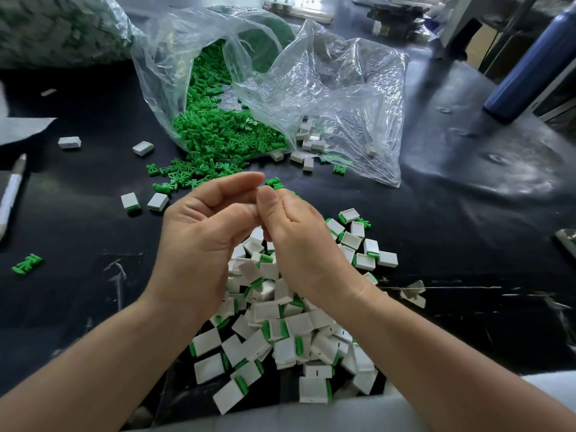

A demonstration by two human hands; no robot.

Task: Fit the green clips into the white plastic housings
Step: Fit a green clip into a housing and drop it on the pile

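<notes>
- Risk 1, as a judgement: whatever sits between the fingertips is almost wholly hidden, so a clip pushed in crooked or the wrong way round could jam or bend rather than seat; so small a piece, pinched tight, leaves little view of the fit.
- Risk 2: a part slipping from the fingertips would fall into the heap of white rectangular plastic housings (299, 325) directly below the hands; many there already show a green edge, so an unfinished one could get lost among finished ones.
- Risk 3: loose green plastic clips (174, 173) spill from the mouth of the clear plastic bag (174, 57) across the black bench (78, 213) right up to the hands; a sweep of a wrist could scatter them.
- The left hand (199, 232) is held above the heap, palm turned inward, forefinger reaching forward, thumb bent towards the right hand (299, 238).
- The right hand meets it thumb to thumb, its fingers folded under; the 2 hands touch at the tips.
- Both hands are curled as if pinching; I cannot tell what either holds, since the green scrap by the right thumb tip may be a clip lying on the bench beyond.
- More white housings lie in the mouth of a 2nd clear bag (343, 88) beside the clip bag, beyond the hands.
</notes>
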